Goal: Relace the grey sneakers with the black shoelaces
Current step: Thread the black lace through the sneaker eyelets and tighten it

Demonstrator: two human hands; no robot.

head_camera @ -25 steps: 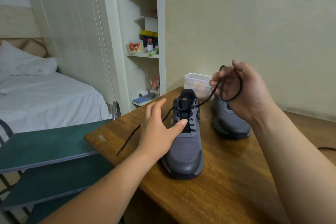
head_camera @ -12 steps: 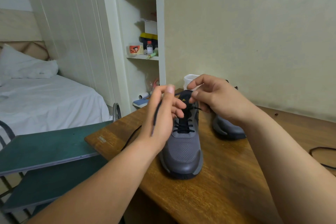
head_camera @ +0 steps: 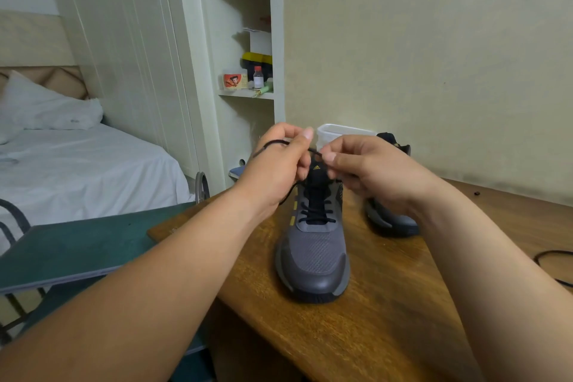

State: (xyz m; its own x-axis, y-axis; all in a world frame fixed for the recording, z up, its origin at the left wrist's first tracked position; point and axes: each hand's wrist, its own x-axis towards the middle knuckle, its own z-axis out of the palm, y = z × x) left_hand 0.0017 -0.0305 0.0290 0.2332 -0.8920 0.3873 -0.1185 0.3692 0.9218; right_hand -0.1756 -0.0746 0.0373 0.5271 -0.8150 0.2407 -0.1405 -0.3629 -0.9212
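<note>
Both left grip (head_camera: pixel 276 172) and right grip (head_camera: pixel 372 169) pinch black shoelace (head_camera: pixel 313 151); grey sneaker (head_camera: pixel 314 246) points camera-ward.

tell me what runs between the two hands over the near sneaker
Head view: a short stretch of black shoelace, pinched by the left hand and the right hand.

Dim, soft indoor light; wide-angle bending at edges.

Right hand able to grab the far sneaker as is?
Probably yes for reach: the far sneaker sits on the table just behind and below the right hand, nothing between them. But its fingers pinch the black shoelace, also held by the left hand, so it would need to let go first.
</note>
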